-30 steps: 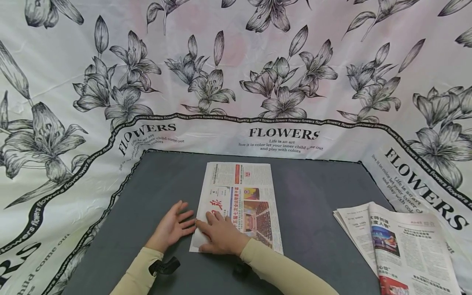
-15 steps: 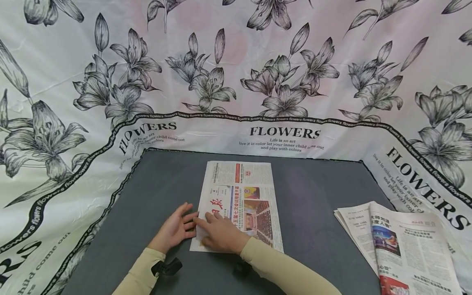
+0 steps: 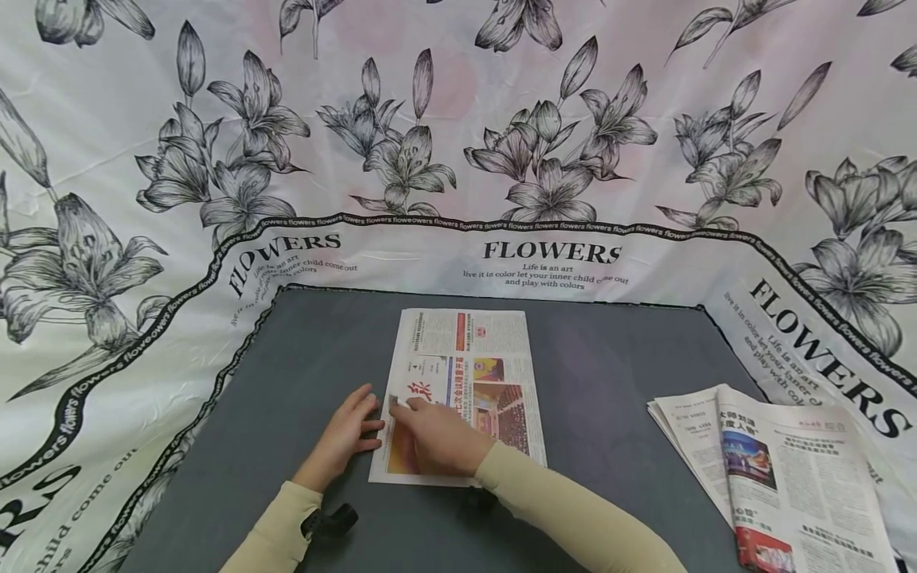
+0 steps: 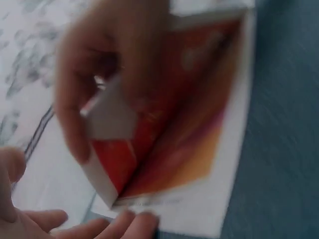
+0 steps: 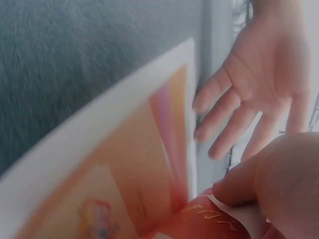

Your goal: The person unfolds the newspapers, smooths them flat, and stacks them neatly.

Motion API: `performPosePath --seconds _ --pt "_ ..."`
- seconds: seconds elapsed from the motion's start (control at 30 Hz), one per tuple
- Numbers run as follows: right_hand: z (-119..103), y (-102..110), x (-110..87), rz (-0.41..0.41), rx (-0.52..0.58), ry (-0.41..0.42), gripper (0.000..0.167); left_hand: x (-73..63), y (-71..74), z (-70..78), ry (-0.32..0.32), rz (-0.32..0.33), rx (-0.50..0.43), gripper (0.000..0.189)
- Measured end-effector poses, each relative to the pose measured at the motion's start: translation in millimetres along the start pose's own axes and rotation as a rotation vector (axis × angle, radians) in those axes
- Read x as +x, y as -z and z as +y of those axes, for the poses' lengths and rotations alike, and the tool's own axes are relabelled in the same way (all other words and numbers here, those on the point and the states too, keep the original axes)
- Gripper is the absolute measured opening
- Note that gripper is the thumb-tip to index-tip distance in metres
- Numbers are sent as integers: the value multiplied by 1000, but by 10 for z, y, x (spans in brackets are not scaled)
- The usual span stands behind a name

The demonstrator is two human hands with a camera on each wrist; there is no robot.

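Lying on the dark table [image 3: 602, 382], centre: folded newspaper [image 3: 462, 368], orange page [image 3: 403, 458] newly exposed inside; opening seems barely begun. Left hand [image 3: 346, 434] just beside the left edge, fingers loosely extended, contact unclear. Right hand [image 3: 442, 436] pinches the lifted sheet corner [image 4: 113, 117] between thumb and fingers; that corner lay flat a second ago.

A newspaper [image 3: 466, 370] is lying near the middle of the table [image 3: 595, 382]; the right hand [image 3: 437, 438] is holding a raised page over its near left part; the left hand [image 3: 347, 434] is sitting just beside its left edge; other papers [image 3: 795, 477] are lying well apart, rightward; a cloth [image 3: 401, 87] is hanging behind the table and along both sides.
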State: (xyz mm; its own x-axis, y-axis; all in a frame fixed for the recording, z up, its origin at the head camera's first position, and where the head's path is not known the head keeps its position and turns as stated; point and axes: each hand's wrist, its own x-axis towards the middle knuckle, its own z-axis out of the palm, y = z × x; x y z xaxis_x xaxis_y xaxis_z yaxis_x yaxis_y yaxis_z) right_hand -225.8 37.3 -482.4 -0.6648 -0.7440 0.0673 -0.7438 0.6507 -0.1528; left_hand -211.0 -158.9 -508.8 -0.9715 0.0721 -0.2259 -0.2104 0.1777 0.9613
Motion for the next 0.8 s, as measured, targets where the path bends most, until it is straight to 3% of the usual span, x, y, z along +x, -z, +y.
performPosePath --seconds 0.1,0.2,0.27,0.33,0.43,0.57,0.8 --pt "28 71 -16 18 0 -8 57 -57 -40 -7 -168 90 353 61" --pt "43 155 -34 31 -1 -23 56 -106 -73 -64 -345 127 683 61" --pt "53 211 -52 37 6 -30 55 -136 -92 -94 -410 93 816 64" --pt "67 260 -78 40 3 -32 55 -155 -107 -124 -418 48 916 68" --pt "106 337 -122 46 -3 -50 55 -177 -120 -144 -363 -15 986 73" --pt "190 474 -184 51 5 -84 59 -190 -119 -150 -303 -38 1012 73" --pt "425 712 -376 107 -9 -72 64 -215 -113 -117 -280 -58 1017 75"
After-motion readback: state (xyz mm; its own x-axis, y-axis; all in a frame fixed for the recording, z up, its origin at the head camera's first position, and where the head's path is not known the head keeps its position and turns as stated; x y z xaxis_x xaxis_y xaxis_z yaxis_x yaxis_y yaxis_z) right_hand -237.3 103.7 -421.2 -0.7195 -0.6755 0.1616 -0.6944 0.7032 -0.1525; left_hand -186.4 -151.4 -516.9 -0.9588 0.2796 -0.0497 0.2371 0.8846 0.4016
